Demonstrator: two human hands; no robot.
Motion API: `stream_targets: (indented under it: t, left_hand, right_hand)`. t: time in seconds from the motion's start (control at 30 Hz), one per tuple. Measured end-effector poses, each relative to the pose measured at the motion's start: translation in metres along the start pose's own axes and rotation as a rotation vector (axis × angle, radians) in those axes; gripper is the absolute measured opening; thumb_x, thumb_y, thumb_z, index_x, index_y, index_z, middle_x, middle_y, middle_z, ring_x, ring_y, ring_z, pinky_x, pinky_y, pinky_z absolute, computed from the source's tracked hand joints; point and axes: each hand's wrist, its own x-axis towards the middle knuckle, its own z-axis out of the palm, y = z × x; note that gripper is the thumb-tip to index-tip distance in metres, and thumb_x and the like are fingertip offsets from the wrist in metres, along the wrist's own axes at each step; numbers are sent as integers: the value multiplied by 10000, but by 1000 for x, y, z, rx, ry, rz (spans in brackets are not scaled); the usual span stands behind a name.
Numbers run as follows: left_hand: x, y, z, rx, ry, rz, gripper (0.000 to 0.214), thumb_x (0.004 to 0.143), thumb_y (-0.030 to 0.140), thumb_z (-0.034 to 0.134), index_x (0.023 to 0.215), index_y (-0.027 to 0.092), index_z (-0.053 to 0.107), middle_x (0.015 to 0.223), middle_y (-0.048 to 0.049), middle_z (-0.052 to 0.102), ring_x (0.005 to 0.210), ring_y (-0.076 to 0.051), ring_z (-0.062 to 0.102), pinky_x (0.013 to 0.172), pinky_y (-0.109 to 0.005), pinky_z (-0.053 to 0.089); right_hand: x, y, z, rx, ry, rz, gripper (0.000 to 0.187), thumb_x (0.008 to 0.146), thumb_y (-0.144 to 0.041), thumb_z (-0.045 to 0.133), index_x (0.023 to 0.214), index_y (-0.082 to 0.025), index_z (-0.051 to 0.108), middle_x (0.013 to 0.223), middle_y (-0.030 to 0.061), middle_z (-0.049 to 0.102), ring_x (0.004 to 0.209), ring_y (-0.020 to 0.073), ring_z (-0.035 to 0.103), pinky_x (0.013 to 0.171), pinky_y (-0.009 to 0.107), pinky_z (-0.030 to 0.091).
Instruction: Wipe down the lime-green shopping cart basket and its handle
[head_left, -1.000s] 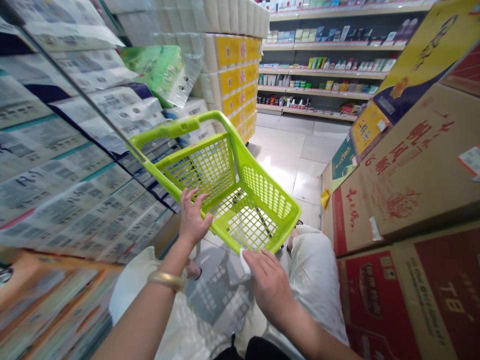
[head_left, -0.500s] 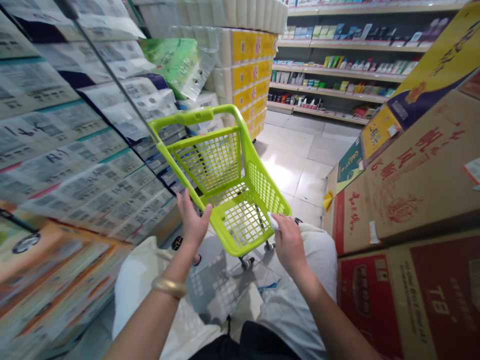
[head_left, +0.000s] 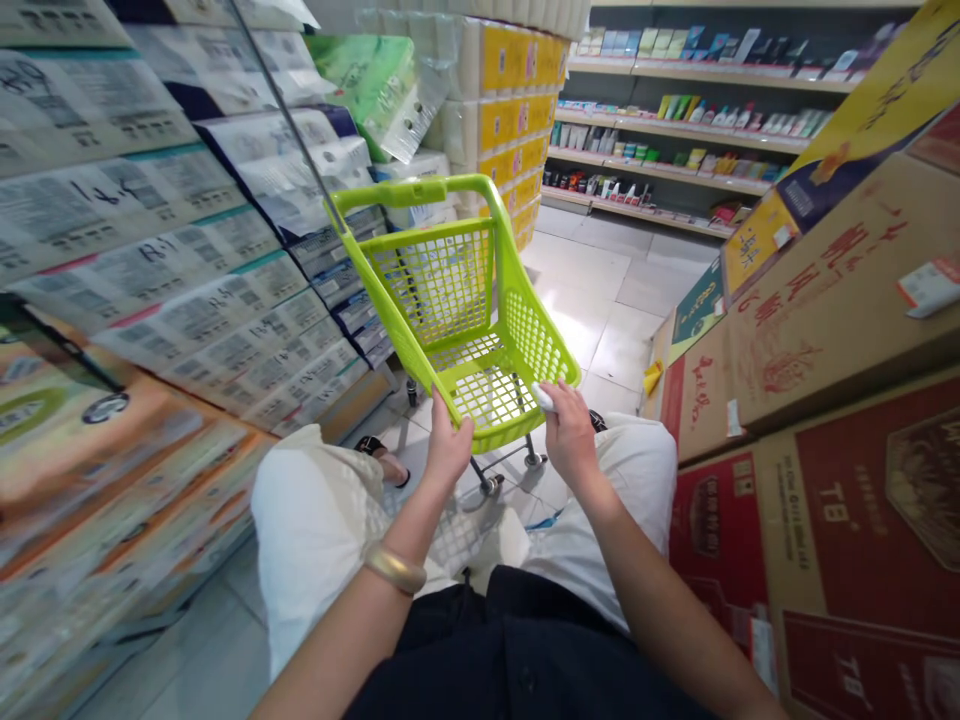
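Note:
A bright green shopping cart (head_left: 382, 320) with a lattice basket stands between my knees, its handle side facing away. My left hand (head_left: 448, 442) grips the left corner of its near rim, thumb on top and fingers along the outer side. At the right corner of the same rim, my right hand (head_left: 570, 430) pinches a small folded white cloth or tissue (head_left: 541, 397) and presses it against the plastic. The basket holds nothing that I can see.
Stacked tissue packs (head_left: 187, 240) line the left side, with a thin metal pole (head_left: 281, 105) beside the cart. Cardboard cartons (head_left: 840, 290) rise close on the right. Shelves of small bottles (head_left: 705, 130) stand behind, past yellow-wrapped paper rolls (head_left: 517, 130).
My left hand has moved right and closed on the cart's near rim, where it was spread open beside it. The right hand stays at the right corner with the white cloth. The view has shifted.

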Motion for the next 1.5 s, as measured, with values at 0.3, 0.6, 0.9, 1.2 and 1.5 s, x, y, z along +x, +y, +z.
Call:
stream_targets:
  t: [0.3,0.6,0.9,1.2,1.5]
  left_hand:
    - [-5,-1,-10,-87,-46,-14,801,867,276,534,1543,205,110,1597,-48,257,1452,-198,275,1193,-326,226]
    - [-8,-12,-24,-104,-101,15,768,855,298,548,1529,234,185,1566,-42,331,1428,-208,325,1194,-359,225]
    - [-15,-16,-26,-77,-105,53,737,846,287,545,1511,223,234,1500,-68,431,1399,-219,374,1176,-386,276]
    - [-20,-17,-24,-38,-57,110,711,829,250,538,1492,210,284,1522,-77,392,1433,-228,305,1202,-407,203]
    - [-23,-11,-30,-53,-98,102,704,833,245,512,1494,212,272,1533,-74,371,1437,-216,302,1204,-394,202]
  right_hand:
    - [-38,-66,30,56,-100,-180,426,910,-90,382,1281,-191,565,1297,76,637,1298,181,514,1149,416,334]
    - [-16,-19,11,-49,141,129,383,904,-126,369,1202,-167,607,1238,125,659,1341,249,459,1139,566,279]
    - [-52,-73,30,36,-56,-166,371,930,-109,372,1227,-195,576,1290,87,640,1330,194,486,1170,463,281]
    - [-31,-26,11,-42,205,65,394,896,-100,355,1208,-177,583,1308,125,614,1378,228,419,1142,545,296]
    - [-43,-48,13,32,2,-139,350,935,-118,363,1196,-186,586,1259,100,653,1320,206,495,1148,484,303]
